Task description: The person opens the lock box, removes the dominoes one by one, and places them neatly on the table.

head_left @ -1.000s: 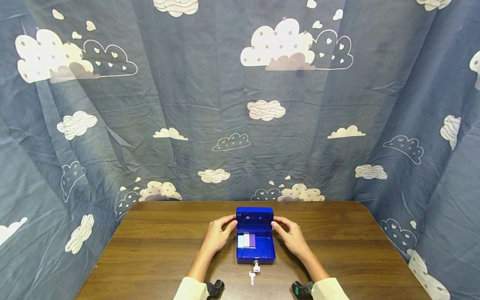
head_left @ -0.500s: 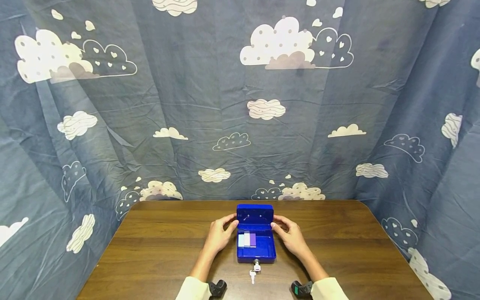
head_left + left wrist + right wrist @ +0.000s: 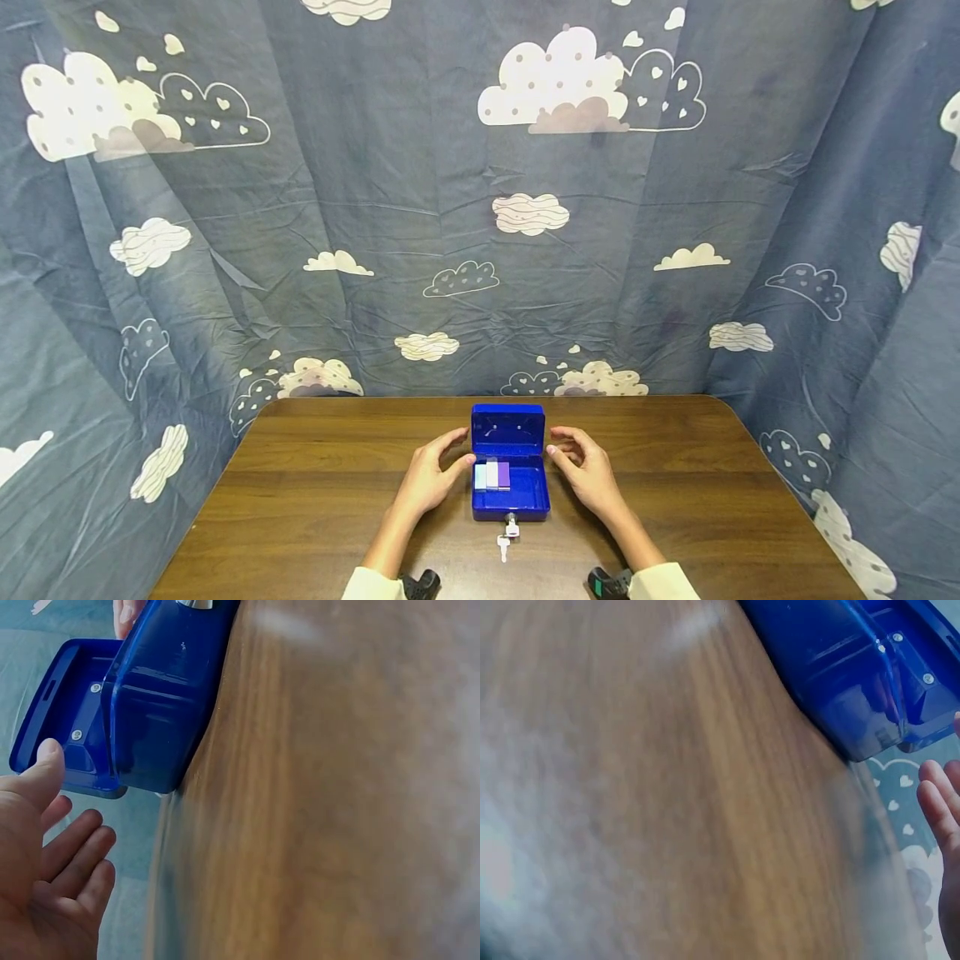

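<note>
A blue metal cash box stands on the table, its lid raised and leaning back. Inside, at the left, lie a light blue piece, a white piece and a purple piece, side by side. One key sits in the front lock, and another key hangs from it onto the table. My left hand is beside the box's left side, fingers loosely bent and holding nothing; its thumb tip is close to the rim. Just off the right side is my right hand, holding nothing.
The brown wooden table extends to both sides of the box. Behind it hangs a grey-blue curtain with a cloud print. Black straps are around both wrists.
Both hands were at the sides of the lid; they have let go and moved slightly outward. The lid has tipped further back and stays up by itself.
</note>
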{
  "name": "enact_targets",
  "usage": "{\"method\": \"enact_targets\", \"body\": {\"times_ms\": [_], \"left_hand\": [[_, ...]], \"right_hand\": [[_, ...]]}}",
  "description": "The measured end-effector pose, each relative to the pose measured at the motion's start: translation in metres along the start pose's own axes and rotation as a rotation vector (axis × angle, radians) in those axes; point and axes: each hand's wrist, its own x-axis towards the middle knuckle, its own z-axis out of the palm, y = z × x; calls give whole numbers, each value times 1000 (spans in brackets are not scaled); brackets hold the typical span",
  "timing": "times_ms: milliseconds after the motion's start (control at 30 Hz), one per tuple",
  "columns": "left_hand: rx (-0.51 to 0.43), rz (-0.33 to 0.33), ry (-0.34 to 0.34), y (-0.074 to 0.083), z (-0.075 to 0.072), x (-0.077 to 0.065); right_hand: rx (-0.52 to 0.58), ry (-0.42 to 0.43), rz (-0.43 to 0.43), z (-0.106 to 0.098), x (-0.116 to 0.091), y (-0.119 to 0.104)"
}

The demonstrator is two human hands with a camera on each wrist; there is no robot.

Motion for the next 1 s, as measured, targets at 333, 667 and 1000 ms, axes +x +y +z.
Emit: {"method": "enact_targets", "body": {"times_ms": [333,667,1000], "left_hand": [[-39,-31,-37,6,-7,-6],[-2,-62,-92,6,-4,-11],[71,-12,-117,5,1,-14]], "right_hand": [[-28,8,-85,2,0,-18],[-94,-96,-186,13,-1,-25],[-119,-197,-190,21,-4,-30]]}}
